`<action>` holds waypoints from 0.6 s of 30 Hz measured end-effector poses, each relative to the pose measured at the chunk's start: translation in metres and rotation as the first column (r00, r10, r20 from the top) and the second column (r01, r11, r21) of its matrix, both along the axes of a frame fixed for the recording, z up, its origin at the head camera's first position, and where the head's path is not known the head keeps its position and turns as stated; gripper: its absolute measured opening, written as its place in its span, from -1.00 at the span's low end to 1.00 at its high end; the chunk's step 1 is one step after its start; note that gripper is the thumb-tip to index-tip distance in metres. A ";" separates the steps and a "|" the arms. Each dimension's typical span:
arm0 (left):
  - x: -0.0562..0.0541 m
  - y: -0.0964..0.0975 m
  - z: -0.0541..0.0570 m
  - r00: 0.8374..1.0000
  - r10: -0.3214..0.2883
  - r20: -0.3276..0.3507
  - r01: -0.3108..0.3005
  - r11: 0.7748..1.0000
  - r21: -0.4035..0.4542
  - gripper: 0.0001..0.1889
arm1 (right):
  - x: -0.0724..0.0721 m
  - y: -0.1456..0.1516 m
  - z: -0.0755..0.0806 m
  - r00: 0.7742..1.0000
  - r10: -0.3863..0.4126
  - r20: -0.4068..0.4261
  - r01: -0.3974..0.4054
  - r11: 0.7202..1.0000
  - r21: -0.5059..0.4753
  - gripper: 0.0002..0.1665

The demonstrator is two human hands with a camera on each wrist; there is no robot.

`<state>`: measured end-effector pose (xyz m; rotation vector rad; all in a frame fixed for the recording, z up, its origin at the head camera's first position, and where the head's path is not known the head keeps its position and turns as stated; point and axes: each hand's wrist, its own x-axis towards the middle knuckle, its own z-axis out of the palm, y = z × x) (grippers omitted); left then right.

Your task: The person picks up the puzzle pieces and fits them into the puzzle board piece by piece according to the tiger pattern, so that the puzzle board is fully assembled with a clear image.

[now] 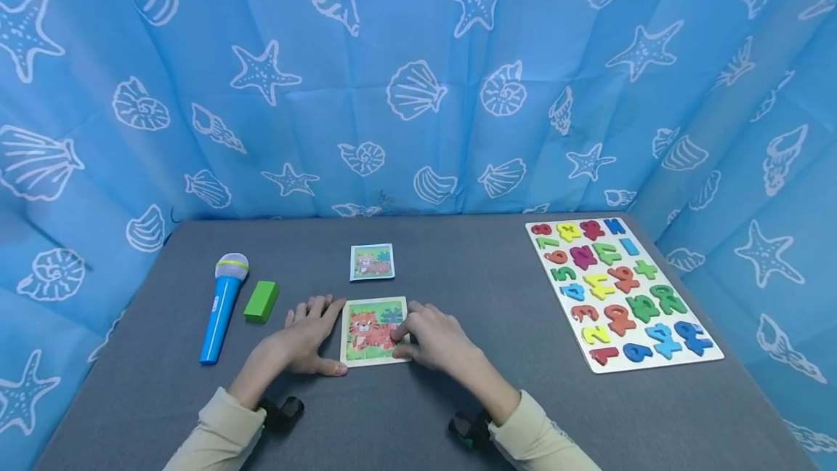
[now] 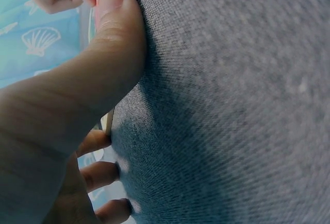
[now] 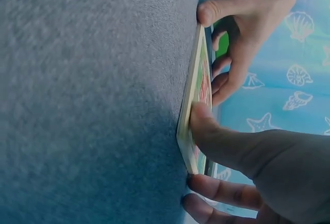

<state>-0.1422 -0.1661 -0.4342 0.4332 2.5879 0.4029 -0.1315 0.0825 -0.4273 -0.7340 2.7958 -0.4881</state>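
A square tiger picture puzzle point(image 1: 366, 331) with a pale wooden frame lies flat on the grey table. My left hand point(image 1: 307, 340) rests at its left side with fingers spread; the thumb point(image 2: 111, 23) touches the near left corner and the index finger reaches the far left corner. At the right side, my right hand point(image 1: 434, 340) has its thumb point(image 3: 203, 121) on the puzzle face and its index finger bent down onto the tiger's body. Other fingers point(image 3: 216, 189) of that hand lie by the puzzle's edge. Whether a separate piece lies under the fingertips is hidden.
A small tiger picture card point(image 1: 372, 262) lies beyond the puzzle. To the left are a green block point(image 1: 261, 302) and a blue toy microphone point(image 1: 223, 309). A white board with colourful number pieces point(image 1: 621, 293) lies at right. A blue shell-patterned curtain point(image 1: 418, 144) hangs behind.
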 end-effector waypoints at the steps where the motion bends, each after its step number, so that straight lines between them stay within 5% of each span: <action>1: 0.000 0.000 0.000 1.000 -0.001 0.000 0.001 1.000 -0.001 0.23 | 0.000 0.000 -0.001 1.000 0.000 -0.009 0.000 1.000 -0.001 -0.73; 9: 0.000 0.000 0.002 1.000 0.003 0.006 -0.003 1.000 0.009 0.23 | 0.006 -0.003 -0.008 0.992 -0.011 -0.127 0.012 1.000 0.007 -0.75; 18: -0.001 0.000 0.002 1.000 -0.004 0.005 0.004 1.000 0.007 0.22 | 0.008 -0.006 -0.008 0.992 -0.109 -0.057 0.107 0.994 -0.028 -0.73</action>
